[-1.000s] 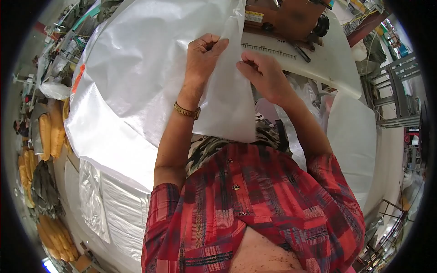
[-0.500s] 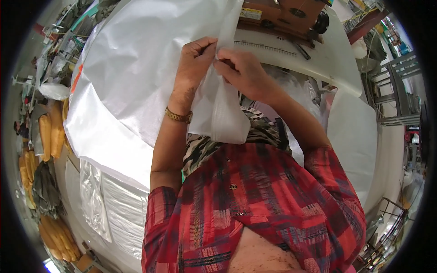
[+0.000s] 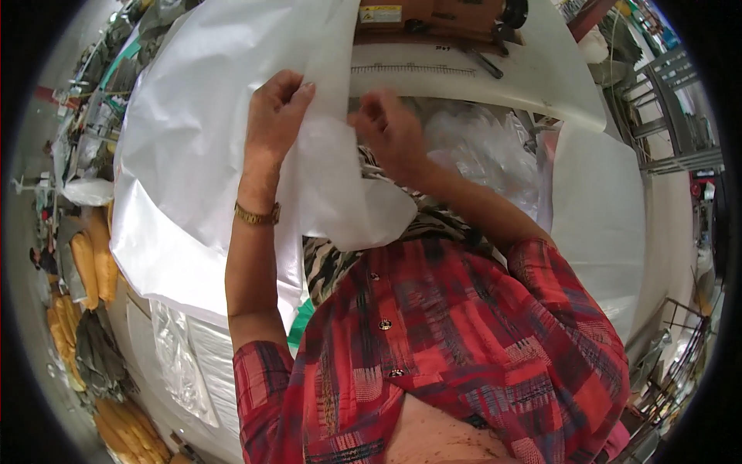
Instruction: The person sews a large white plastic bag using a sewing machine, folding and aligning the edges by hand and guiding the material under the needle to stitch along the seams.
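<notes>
A large sheet of white, slightly glossy material [image 3: 209, 131] spreads over the work surface and hangs down over my lap. My left hand [image 3: 274, 116] is closed on a fold of this sheet, thumb against curled fingers. Close to the sheet's right edge, my right hand [image 3: 394, 139] has bent fingers smeared by motion; whether they grip the edge is not clear. Beyond the hands stands a brown sewing machine [image 3: 433, 22] on a pale table [image 3: 541, 85] with a ruler scale [image 3: 413, 69] along its near side.
A small metal tool [image 3: 487, 65] lies beside the machine. Crumpled clear plastic [image 3: 479, 147] fills the space below the table edge. Yellow-orange rolled bundles [image 3: 97, 259] and dark cloth [image 3: 99, 356] are at the left. A metal rack [image 3: 672, 131] stands at the right.
My left hand has moved left and turned, drawing the sheet's edge leftward. My right hand has come apart from it and sits slightly lower. The view has shifted a little.
</notes>
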Tool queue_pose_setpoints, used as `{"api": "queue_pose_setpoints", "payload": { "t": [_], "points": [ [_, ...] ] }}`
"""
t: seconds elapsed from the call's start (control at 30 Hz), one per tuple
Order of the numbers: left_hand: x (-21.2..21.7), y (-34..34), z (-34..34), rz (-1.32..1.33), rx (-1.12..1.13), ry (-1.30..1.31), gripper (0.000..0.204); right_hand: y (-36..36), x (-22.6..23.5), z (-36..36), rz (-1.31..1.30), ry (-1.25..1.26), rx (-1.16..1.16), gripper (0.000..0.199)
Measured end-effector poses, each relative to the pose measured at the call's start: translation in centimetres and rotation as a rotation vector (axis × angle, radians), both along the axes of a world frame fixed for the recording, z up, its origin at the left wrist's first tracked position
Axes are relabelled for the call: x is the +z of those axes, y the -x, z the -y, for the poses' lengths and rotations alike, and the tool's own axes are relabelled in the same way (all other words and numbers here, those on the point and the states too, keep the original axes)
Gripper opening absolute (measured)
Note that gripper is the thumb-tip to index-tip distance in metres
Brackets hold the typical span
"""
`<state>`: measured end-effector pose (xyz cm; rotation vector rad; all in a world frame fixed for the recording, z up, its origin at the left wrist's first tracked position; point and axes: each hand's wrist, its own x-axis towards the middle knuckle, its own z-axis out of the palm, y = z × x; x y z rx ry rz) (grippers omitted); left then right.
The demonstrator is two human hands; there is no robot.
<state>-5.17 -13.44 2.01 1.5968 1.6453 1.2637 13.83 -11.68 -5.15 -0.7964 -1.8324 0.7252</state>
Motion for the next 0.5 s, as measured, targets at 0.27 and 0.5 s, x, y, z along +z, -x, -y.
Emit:
{"api": "queue_pose_setpoints", "payload": {
  "t": [0.27, 0.5],
  "points": [
    [9.3, -1.5, 1.0, -0.79, -0.149, -0.08, 0.014, 13.3, -6.1, -1.2, 0.27, 0.174, 0.59, 0.043],
    [8.4, -1.2, 0.2, -1.357, -0.307, -0.199, 0.014, 21.5, -2.7, -3.0, 0.268, 0.088, 0.659, 0.037]
  ]
}}
